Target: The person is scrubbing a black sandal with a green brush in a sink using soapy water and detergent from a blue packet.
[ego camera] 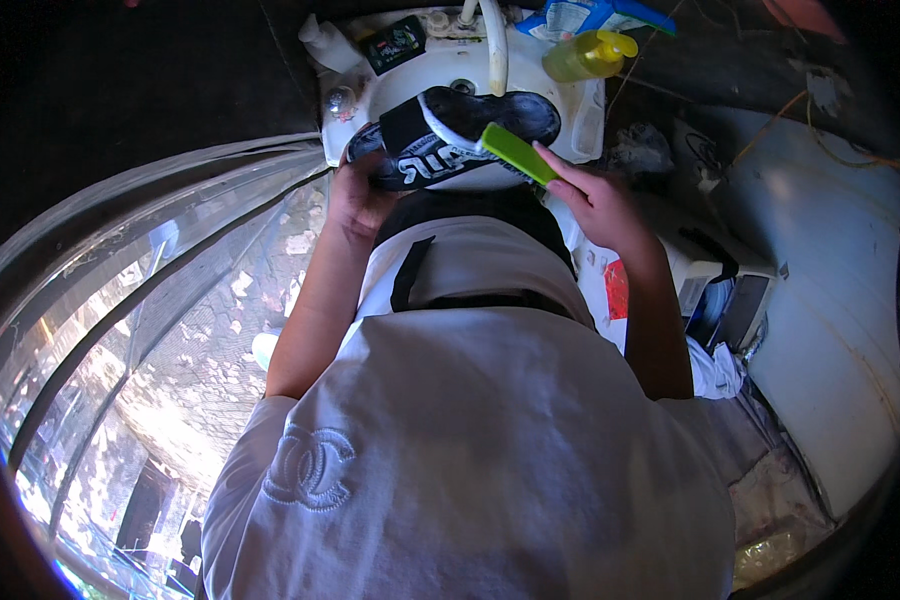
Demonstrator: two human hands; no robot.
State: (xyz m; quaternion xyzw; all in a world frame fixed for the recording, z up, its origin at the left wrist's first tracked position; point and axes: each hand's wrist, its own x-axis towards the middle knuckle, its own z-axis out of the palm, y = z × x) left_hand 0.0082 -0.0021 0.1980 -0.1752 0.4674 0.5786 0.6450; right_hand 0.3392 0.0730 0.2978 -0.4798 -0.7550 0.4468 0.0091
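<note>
My left hand grips a black slide sandal with white lettering by its left end, holding it over a white washbasin. White foam or residue lies along the sandal's edge and footbed. In my right hand is a green scrubbing brush, bristles turned down, its tip at the sandal's near edge. Part of a second dark sole seems to show behind my left fingers, but I cannot tell whether it is separate. Beyond the sandal, the basin's drain is partly visible.
A white spout reaches over the basin. On the rim are a yellow pump bottle, a blue packet, a black package and a crumpled white wrapper. A white appliance stands at right; clear sheeting curves at left.
</note>
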